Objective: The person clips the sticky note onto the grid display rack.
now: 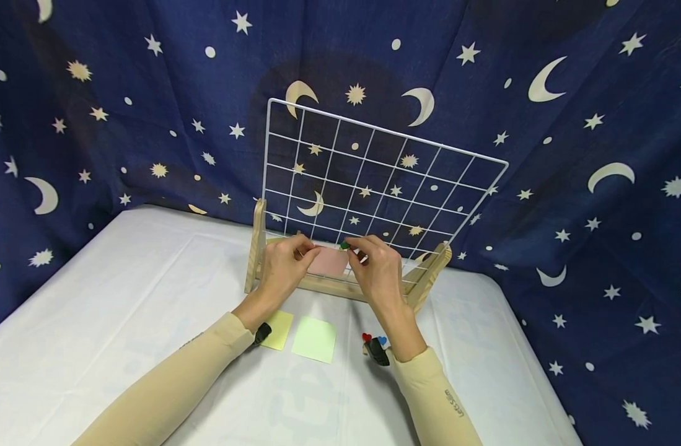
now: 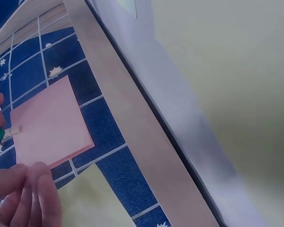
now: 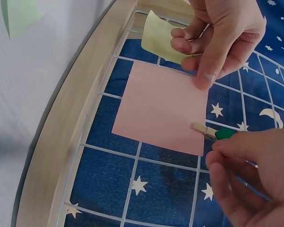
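Observation:
A pink sticky note lies against the white wire grid, low on its left half. My left hand pinches the note's upper left corner between thumb and fingers. With thumb and forefinger, my right hand pinches a small wooden clothespin with a green decoration. The clothespin's tip overlaps the note's top edge; the right wrist view does not show clearly how firmly it bites. Behind my left fingers, a yellow note is on the grid beside the pink one.
The grid stands in a wooden base. On the white table in front lie a yellow note and a pale green note. Red and blue heart-topped clothespins lie by my right wrist. A starry curtain hangs behind.

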Motion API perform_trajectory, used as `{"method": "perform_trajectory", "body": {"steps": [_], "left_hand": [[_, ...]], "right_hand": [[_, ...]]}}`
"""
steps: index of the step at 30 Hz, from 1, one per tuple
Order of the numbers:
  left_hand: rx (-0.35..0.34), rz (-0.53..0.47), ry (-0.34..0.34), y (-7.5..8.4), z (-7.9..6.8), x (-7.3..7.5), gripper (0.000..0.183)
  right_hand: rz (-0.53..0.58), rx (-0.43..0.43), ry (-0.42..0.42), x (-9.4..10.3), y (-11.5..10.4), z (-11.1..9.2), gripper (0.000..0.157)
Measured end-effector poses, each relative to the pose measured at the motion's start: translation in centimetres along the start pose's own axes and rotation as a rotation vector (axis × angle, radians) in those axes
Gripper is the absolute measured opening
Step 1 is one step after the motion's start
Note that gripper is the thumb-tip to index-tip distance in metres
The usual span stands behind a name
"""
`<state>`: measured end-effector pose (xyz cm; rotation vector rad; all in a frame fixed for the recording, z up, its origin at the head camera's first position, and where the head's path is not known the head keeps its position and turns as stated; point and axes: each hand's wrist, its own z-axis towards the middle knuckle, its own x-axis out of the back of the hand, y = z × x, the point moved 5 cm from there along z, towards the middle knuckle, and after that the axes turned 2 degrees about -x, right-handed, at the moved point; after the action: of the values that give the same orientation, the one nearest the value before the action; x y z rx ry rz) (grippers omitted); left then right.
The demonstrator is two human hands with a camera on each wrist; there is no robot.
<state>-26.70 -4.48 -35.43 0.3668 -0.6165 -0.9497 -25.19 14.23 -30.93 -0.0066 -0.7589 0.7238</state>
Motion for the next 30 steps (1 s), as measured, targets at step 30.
{"method": "perform_trajectory", "body": {"steps": [30], "left_hand": [[-0.068,0.015,-0.159,0.0,-2.3,-0.5,0.030]], "right_hand": [[0.062,-0.007,0.096,1.4,-0.4,-2.7,0.004]]}}
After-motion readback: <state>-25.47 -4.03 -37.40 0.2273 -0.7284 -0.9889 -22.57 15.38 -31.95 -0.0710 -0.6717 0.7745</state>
